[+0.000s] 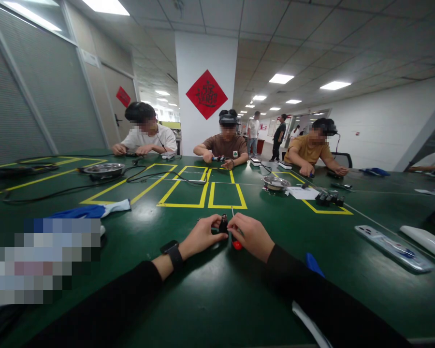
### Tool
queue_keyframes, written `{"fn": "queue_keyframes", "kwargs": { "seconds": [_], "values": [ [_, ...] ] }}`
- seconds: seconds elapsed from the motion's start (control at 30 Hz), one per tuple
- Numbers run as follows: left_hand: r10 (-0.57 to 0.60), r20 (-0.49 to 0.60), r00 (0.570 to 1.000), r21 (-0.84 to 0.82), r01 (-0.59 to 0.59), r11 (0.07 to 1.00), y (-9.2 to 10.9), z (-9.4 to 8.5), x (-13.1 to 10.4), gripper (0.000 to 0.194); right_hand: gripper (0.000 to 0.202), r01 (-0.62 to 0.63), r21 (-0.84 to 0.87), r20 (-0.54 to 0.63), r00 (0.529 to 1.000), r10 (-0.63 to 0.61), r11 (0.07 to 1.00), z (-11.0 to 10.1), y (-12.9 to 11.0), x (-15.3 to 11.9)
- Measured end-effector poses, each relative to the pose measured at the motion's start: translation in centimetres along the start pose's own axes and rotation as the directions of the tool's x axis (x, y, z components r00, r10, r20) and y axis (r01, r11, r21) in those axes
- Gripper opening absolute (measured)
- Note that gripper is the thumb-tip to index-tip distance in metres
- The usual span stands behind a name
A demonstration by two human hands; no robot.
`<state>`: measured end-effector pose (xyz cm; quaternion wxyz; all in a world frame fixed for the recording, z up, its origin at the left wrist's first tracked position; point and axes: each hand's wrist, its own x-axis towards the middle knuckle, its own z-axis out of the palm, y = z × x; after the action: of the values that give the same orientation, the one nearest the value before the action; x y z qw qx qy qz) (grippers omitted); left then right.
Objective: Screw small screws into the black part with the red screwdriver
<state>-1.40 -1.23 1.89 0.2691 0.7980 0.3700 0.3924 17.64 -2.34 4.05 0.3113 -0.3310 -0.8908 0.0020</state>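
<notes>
Over the near middle of the table, my left hand point(205, 234) pinches a small black cylindrical part point(223, 224), upright, with a metallic top end. The fingers of my right hand point(252, 233) are closed together against the right side of that part. Whatever they may pinch there is hidden. A screwdriver with a red handle point(237, 243) shows below my right fingers, and its thin shaft sticks out above them. Its middle is covered by my right hand, and I cannot tell whether the fingers touch it.
Yellow tape boxes point(183, 205) mark the green table point(210, 304). Metal bowls point(275, 182), black parts point(329, 198), a phone point(393, 248), blue-white gloves point(90, 210) and black cables point(76, 199) lie about. Several people sit across, a person in brown point(227, 143) directly opposite, handling things.
</notes>
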Motion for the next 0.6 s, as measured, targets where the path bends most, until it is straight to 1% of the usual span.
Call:
{"fn": "queue_keyframes", "kwargs": {
  "seconds": [0.07, 0.17, 0.3, 0.43, 0.6],
  "values": [
    [0.004, -0.004, 1.000, 0.003, -0.004, 1.000, 0.12, 0.05, 0.01, 0.023, 0.007, 0.041, -0.079, 0.009, 0.999, -0.040, 0.996, 0.00, -0.17, 0.15],
    [0.003, 0.000, 1.000, -0.005, -0.003, 1.000, 0.32, 0.13, -0.03, 0.022, 0.009, 0.084, -0.173, 0.031, 0.996, -0.080, 0.981, 0.17, -0.13, 0.25],
    [0.006, 0.012, 1.000, -0.017, -0.005, 1.000, 0.55, 0.17, -0.09, 0.022, 0.009, 0.119, -0.252, 0.056, 0.993, -0.108, 0.961, 0.31, 0.05, 0.28],
    [0.003, 0.018, 1.000, -0.008, -0.003, 1.000, 0.48, 0.11, -0.12, 0.023, 0.011, 0.128, -0.251, 0.067, 0.991, -0.115, 0.960, 0.32, 0.18, 0.27],
    [0.027, 0.021, 0.999, 0.009, -0.027, 1.000, 0.13, 0.06, -0.12, 0.023, 0.010, 0.116, -0.206, 0.041, 0.993, -0.110, 0.972, 0.59, 0.54, 0.11]
  ]
}}
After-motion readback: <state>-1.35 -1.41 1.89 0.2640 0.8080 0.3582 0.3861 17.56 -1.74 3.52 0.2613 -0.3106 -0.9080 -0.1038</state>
